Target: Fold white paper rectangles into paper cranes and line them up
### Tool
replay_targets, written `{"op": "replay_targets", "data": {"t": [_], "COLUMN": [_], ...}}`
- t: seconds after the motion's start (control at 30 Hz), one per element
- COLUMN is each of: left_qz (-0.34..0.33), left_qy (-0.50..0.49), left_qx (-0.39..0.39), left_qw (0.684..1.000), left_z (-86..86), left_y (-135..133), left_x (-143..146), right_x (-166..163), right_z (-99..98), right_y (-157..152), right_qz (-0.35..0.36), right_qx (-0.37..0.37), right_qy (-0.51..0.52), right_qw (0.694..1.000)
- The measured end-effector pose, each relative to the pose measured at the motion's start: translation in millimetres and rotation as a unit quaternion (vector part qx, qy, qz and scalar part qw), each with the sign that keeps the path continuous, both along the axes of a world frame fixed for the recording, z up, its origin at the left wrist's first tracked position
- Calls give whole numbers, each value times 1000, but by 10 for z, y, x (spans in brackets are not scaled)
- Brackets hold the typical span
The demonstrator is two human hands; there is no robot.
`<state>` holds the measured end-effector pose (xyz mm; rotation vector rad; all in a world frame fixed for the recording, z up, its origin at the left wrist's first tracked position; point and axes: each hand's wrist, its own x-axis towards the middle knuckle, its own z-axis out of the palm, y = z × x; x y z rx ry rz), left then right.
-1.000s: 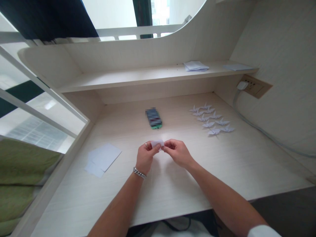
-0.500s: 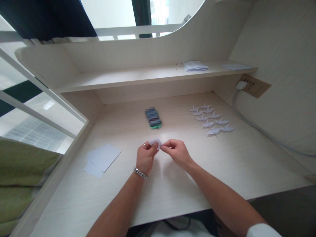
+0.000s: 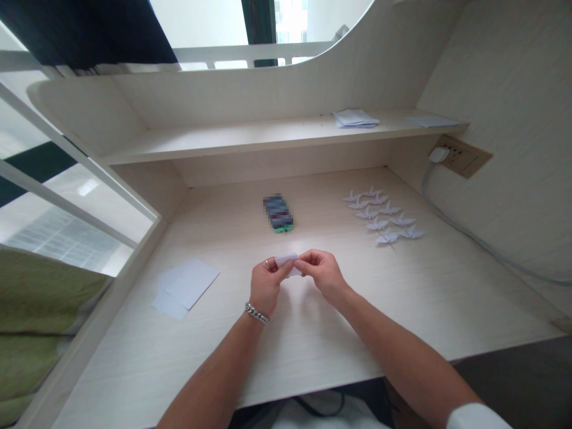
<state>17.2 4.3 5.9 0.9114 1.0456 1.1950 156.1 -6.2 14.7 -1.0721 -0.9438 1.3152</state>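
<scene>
Both hands meet over the middle of the pale wooden desk [image 3: 313,333], just above its surface. My left hand [image 3: 266,287], with a ring and a metal bracelet, pinches the left end of a small folded piece of white paper [image 3: 286,260]. My right hand [image 3: 322,273] pinches the paper's right end, fingers curled. Most of the paper is hidden between the fingertips.
Flat white sheets [image 3: 186,286] lie at the desk's left. A phone [image 3: 277,213] rests behind the hands. Several folded paper cranes [image 3: 383,215] sit at the right rear. More paper [image 3: 356,119] lies on the shelf. A plug and cable [image 3: 440,156] hang from the right wall.
The hands have drawn slightly closer together on the paper, and its visible part has turned flatter between the fingertips. Nothing else has moved.
</scene>
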Motion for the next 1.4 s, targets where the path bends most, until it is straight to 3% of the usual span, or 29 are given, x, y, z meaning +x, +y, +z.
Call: {"op": "replay_targets", "data": {"t": [0.27, 0.6, 0.9, 1.17, 1.4], "left_qz": [-31, -46, -6, 19, 21], "left_qy": [45, 46, 32, 81, 84], "left_qx": [-8, -30, -30, 19, 20], "left_qw": [998, 997, 999, 996, 996], "left_z": [-14, 25, 84, 8, 1], "left_y": [-11, -17, -29, 6, 6], "left_x": [1, 9, 6, -25, -25], "right_x": [3, 13, 39, 25, 7], "right_z": [-11, -30, -81, -53, -117], "right_y": [22, 45, 33, 32, 25], "right_qz": [-14, -27, -24, -16, 5], "right_qx": [-26, -16, 38, 21, 20], "right_qy": [29, -12, -99, -59, -84], "right_qw": [999, 999, 994, 998, 996]}}
